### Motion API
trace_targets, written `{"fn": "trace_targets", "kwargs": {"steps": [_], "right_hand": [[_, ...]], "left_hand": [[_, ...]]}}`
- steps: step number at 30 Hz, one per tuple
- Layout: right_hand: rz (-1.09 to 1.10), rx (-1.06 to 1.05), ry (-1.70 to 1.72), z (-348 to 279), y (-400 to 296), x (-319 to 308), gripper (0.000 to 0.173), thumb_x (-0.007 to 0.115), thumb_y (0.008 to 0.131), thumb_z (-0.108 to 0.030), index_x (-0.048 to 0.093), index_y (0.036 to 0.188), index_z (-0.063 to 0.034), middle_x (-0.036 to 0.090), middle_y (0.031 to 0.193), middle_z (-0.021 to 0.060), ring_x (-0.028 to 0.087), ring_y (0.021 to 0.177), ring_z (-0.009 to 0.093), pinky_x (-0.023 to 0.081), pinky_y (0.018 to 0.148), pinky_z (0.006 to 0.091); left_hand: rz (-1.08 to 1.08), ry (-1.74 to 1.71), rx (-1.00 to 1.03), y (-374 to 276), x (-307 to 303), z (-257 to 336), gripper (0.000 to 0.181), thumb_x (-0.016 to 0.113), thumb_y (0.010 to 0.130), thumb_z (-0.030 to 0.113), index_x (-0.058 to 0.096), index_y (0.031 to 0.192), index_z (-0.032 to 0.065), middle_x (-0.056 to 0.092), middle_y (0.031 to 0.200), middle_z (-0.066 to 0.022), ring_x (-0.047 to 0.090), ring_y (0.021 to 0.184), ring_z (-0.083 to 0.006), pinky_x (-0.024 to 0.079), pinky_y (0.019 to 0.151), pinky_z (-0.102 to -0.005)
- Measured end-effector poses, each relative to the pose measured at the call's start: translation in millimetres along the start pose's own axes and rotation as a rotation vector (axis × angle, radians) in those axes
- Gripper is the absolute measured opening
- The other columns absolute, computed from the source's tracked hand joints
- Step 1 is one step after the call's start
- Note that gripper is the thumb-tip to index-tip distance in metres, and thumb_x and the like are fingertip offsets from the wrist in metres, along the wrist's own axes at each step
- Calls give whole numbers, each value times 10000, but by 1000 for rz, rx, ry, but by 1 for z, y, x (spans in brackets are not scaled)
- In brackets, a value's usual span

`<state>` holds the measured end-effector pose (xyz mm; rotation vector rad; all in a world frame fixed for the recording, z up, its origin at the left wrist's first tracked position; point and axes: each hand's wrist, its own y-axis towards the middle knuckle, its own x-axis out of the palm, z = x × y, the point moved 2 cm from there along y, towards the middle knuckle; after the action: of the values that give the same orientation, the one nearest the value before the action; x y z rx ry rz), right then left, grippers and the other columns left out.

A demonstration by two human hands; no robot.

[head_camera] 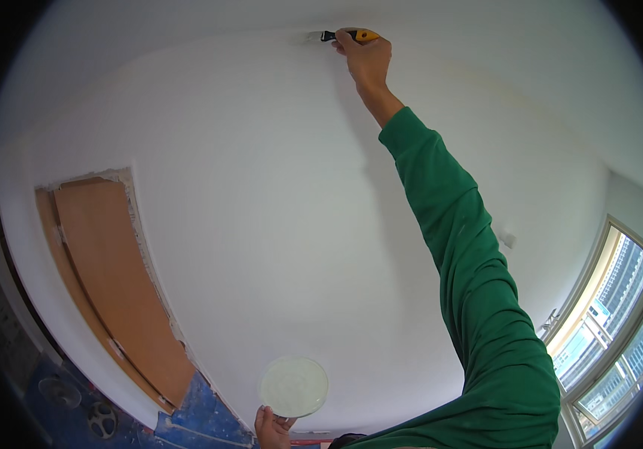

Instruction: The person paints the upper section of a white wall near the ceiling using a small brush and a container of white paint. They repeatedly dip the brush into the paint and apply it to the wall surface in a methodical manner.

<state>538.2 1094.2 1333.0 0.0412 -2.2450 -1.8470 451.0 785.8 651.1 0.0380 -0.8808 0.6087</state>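
Observation:
High up at the top of the white wall (265, 213), my right hand (367, 62) grips a paintbrush (367, 35) by its yellow and black handle. Its pale bristles point left and appear to touch the surface near the line where wall meets ceiling (214, 14). A green sleeve covers my right arm, which reaches far up. Low in the picture, my left hand (272, 429) holds a round tub (321, 401) by its near left side. Pale, whitish paint (293, 386) fills the tub's round opening; the tub's lower part is hidden.
To the left, a brown door (113, 269) stands in a frame with rough, unfinished edges. Paint-spotted blue sheeting (203, 412) covers the floor, with a spoked round object (102, 420) on it. A small white fixture (507, 240) projects from the wall. Windows (607, 320) are at right.

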Motion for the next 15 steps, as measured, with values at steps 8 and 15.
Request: {"fn": "trace_targets", "kwargs": {"steps": [8,15], "right_hand": [[64,14,-181,-4,8,-56,304,738,820,-160,667,918,119,722,797,168,730,729,187,549,649,217],[154,-2,-262,1,13,-132,268,719,798,-202,712,842,62,730,738,118,704,681,161,539,663,255]], "left_hand": [[-46,27,4,0,9,11,367,523,1013,283,504,1273,24,594,1241,-188,590,1134,-305,540,943,-475],[-126,86,-63,10,13,10,416,511,1017,323,475,1312,32,581,1267,-196,581,1136,-329,519,949,-497]]}}
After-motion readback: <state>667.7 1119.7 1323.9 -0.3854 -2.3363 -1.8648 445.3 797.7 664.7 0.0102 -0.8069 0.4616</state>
